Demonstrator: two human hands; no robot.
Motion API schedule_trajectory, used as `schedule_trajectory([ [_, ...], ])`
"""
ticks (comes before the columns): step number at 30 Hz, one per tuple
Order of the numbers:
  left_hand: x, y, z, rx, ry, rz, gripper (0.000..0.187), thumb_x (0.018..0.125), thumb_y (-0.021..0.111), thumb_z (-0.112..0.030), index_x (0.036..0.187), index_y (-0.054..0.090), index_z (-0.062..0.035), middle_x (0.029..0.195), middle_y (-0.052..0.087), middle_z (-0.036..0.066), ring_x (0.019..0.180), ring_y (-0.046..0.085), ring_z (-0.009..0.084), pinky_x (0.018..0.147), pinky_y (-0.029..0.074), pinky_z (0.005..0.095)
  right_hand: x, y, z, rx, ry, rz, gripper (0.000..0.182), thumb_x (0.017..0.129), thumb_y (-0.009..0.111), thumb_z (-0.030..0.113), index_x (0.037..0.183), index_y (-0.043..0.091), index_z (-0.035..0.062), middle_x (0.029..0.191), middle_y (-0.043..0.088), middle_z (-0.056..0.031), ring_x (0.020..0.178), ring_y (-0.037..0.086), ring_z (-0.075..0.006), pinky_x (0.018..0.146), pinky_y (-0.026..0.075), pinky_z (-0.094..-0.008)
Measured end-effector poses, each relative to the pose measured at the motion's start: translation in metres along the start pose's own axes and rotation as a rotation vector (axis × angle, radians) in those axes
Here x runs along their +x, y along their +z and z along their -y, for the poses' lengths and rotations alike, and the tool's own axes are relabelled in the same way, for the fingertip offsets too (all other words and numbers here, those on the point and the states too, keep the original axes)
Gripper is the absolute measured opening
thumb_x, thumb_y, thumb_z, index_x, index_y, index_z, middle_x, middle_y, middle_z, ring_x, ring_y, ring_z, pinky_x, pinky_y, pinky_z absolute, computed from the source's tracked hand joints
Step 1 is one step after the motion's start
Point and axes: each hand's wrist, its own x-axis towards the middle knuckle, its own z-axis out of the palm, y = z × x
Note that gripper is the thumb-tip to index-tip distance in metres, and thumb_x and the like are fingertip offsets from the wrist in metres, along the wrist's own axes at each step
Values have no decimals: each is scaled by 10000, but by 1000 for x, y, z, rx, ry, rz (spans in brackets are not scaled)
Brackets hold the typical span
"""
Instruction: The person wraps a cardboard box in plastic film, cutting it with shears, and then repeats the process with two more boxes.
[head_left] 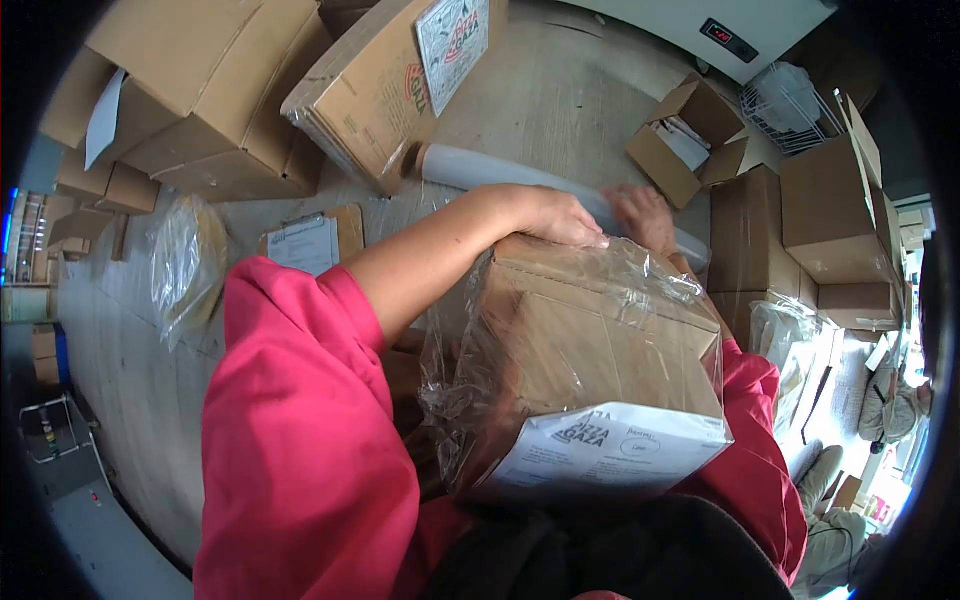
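A brown cardboard box [610,330] sits close against my body, loosely covered in clear plastic film [455,375]. On its near side, under the film, is a white printed sheet [600,450] reading "PIZZA GAZA". My left hand [560,216] lies at the box's far edge, its fingers closed on the film there. Just beyond that edge, my right hand [645,217] is by the film roll [500,172]; its fingers are blurred by motion. The roll lies on the floor behind the box, partly hidden by my hands.
At the upper left stand large cartons [205,80] and a printed pizza carton [365,90]. A clipboard [305,243] and a plastic-wrapped bundle [190,255] lie at left. To the right are an open box [688,140], stacked cartons [830,215] and a wire basket [790,105].
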Motion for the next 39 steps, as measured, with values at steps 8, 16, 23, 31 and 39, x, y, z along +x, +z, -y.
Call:
schedule_trajectory([
  [8, 44, -20, 42, -162, -191, 161, 594, 826, 460, -521, 1185, 510, -51, 1186, 521, 102, 1060, 498, 204, 907, 369, 292, 41, -13, -36, 272, 21, 275, 441, 781, 555, 386, 1204, 501, 273, 1080, 508, -85, 1019, 455, -277, 891, 378, -380],
  [16, 56, -9, 121, -496, -71, -95, 385, 832, 513, -365, 1049, 590, -56, 957, 609, 52, 840, 563, 150, 762, 435, 273, 52, 28, -62, 439, 292, 271, 350, 822, 492, 429, 1064, 616, 208, 1024, 511, -99, 996, 452, -277, 854, 383, -381],
  [23, -26, -14, 222, -986, -74, -1186, 315, 868, 500, -232, 1060, 507, 18, 941, 566, 77, 804, 537, 146, 707, 440, 265, -17, -50, -73, 439, 649, -394, 316, 818, 528, 342, 924, 627, 61, 919, 563, -151, 900, 520, -337, 788, 423, -386],
  [31, 7, -24, 271, -129, -699, -1243, 393, 786, 539, -241, 1058, 520, 41, 1013, 575, 153, 940, 551, 255, 837, 407, 327, -77, 28, -100, 651, 1461, -327, 388, 776, 533, 307, 993, 599, -8, 961, 612, -171, 1018, 526, -277, 865, 378, -359],
  [39, -48, -84, 187, -1248, -551, -1195, 333, 704, 547, -164, 1012, 565, -39, 919, 612, 109, 830, 580, 254, 690, 456, 402, -66, -45, -161, 1238, 828, -418, 158, 690, 535, 80, 819, 594, 11, 868, 571, -63, 867, 467, -173, 774, 355, -255],
])
